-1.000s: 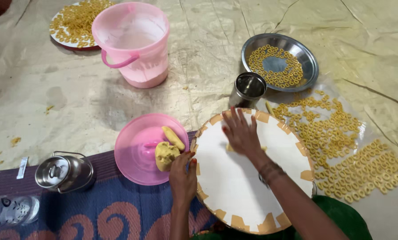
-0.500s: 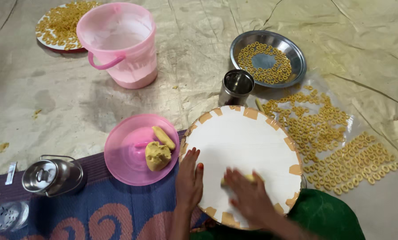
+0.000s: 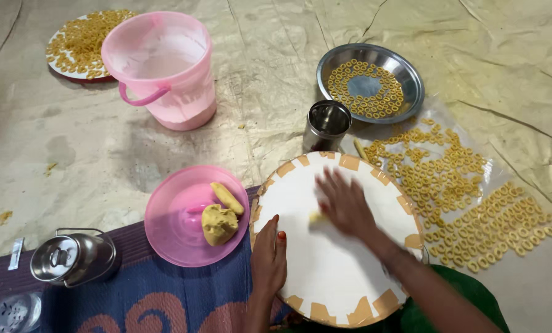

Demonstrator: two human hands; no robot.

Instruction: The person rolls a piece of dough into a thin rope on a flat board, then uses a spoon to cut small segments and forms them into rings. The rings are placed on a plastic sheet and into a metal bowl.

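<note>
The right hand (image 3: 345, 206) lies flat, fingers spread and blurred, pressing a small piece of yellow dough (image 3: 316, 217) under its palm; it has slid up from the near edge of the round white board (image 3: 325, 277) to its middle in the last half second, so the dough is being rolled out. The left hand (image 3: 268, 259) stays flat on the board's left rim, its grip empty. Beside it, a pink plate (image 3: 171, 231) holds the dough lump (image 3: 219, 223).

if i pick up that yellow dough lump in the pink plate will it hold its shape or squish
The dough lump looks soft and uneven, so it would probably dent under fingers. It sits flat-bottomed in the pink plate, so it seems unlikely to roll. Probably slightly tacky, not slippery.
</note>
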